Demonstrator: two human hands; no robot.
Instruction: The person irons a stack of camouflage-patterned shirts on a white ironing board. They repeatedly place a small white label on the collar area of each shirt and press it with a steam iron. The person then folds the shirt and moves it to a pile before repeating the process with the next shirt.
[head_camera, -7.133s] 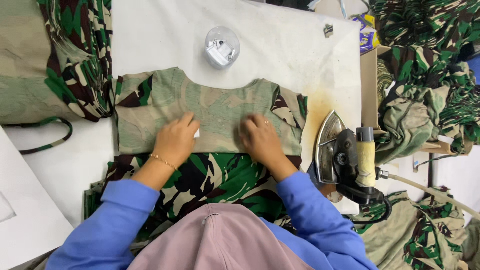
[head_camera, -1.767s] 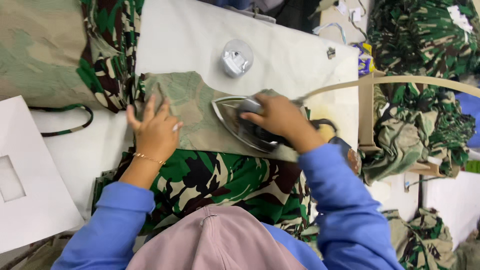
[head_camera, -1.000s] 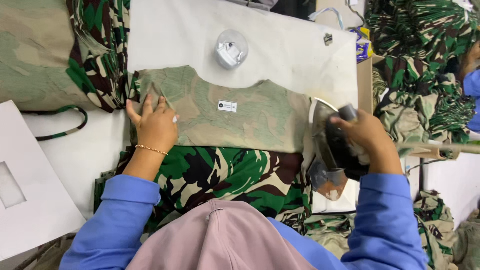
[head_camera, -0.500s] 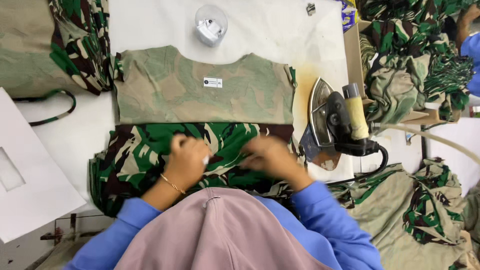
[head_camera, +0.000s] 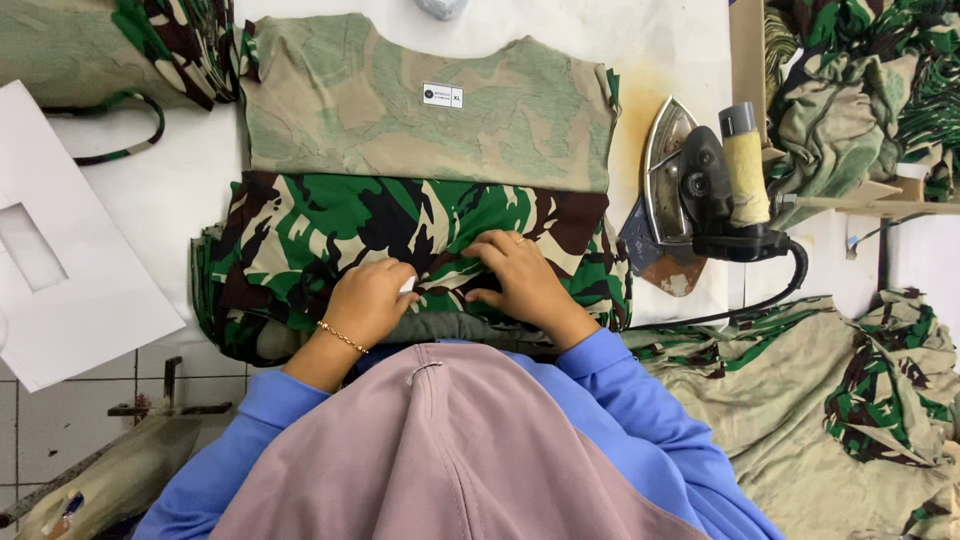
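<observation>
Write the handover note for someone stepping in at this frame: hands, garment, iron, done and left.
Left hand and right hand both press on the camouflage garment at the table's near edge, fingers bent; whether they grip cloth is unclear. Its upper part lies flat, inside out, with a small label. The iron rests on its side to the right, untouched. Left: the lower, patterned part, bunched.

Camouflage garment (head_camera: 400, 230): woven cloth, matt, printed in green, brown and black; its upper part, turned inside out, shows a paler, washed-out face. Label (head_camera: 442, 96): small white patch, smooth. Iron (head_camera: 700, 190): bright metal soleplate with a dull sheen, black matt plastic body, handle wrapped in yellowish cloth. Tabletop (head_camera: 180, 190): white padded cloth, matt, scorched yellow beside the iron. Bracelet (head_camera: 343, 338): thin, shiny gold-coloured metal. Sleeves (head_camera: 640, 420): blue, soft matt fabric.
</observation>
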